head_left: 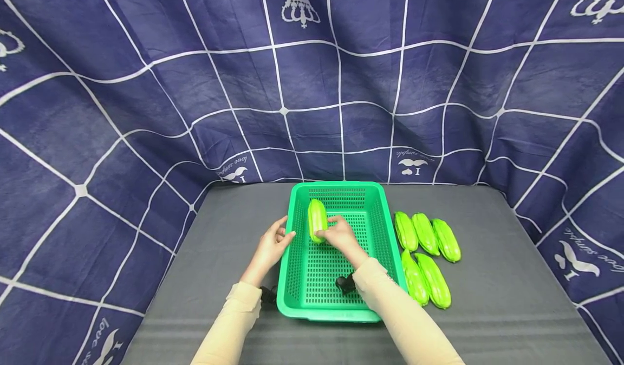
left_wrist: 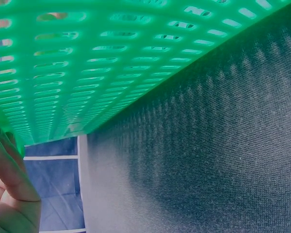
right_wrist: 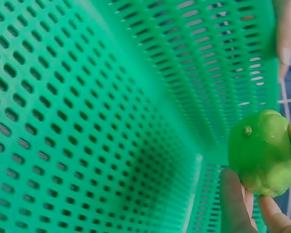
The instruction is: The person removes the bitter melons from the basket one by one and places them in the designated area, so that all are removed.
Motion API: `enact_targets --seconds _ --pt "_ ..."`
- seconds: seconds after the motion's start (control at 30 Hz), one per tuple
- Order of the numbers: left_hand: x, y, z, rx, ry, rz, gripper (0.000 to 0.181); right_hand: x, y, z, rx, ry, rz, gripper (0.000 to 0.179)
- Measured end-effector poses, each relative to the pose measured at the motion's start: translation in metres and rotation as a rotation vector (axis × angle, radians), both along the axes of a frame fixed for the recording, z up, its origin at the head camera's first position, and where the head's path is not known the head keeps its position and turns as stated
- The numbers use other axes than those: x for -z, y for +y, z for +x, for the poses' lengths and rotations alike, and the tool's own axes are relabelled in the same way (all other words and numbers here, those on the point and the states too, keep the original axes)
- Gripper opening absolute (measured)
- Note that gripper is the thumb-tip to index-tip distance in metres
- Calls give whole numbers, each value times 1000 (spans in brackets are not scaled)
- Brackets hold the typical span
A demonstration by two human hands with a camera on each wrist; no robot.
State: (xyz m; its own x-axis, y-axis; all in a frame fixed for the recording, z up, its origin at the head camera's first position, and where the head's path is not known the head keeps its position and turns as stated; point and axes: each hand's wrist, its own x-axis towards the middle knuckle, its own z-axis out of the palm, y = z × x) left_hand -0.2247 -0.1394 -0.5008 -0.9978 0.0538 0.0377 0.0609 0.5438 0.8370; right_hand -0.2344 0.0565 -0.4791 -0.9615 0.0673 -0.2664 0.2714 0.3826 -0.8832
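A long, ribbed green bitter melon (head_left: 317,219) is held over the left part of a green plastic basket (head_left: 336,314). My right hand (head_left: 341,236) pinches its near end between thumb and fingers. In the right wrist view the rounded, lumpy end of the bitter melon (right_wrist: 262,150) faces the camera, with fingers around it. My left hand (head_left: 273,244) is at the basket's left rim, thumb and fingers spread. Its fingers (left_wrist: 12,170) come up against the outside of the basket wall (left_wrist: 106,63) in the left wrist view.
Several more bitter melons (head_left: 427,235) lie in two rows on the grey table (head_left: 507,300), right of the basket. A blue curtain (head_left: 370,78) with white lines hangs behind the table and along its sides. Slotted walls enclose the basket's inside.
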Motion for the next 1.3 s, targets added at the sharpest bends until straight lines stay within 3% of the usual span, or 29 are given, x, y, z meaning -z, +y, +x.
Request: enact_targets --seconds 0.43,0.8,1.07,1.3 --pt "-2 -1 0 10 1 7 57 -39 28 10 2 2 -218 61" --pt "-2 -1 1 16 0 -11 57 -51 86 19 27 58 -214 65" --pt "-2 0 1 18 8 -9 57 -61 139 40 60 71 -191 68" --pt "0 -1 0 23 25 -18 58 -56 183 58 96 45 -146 73"
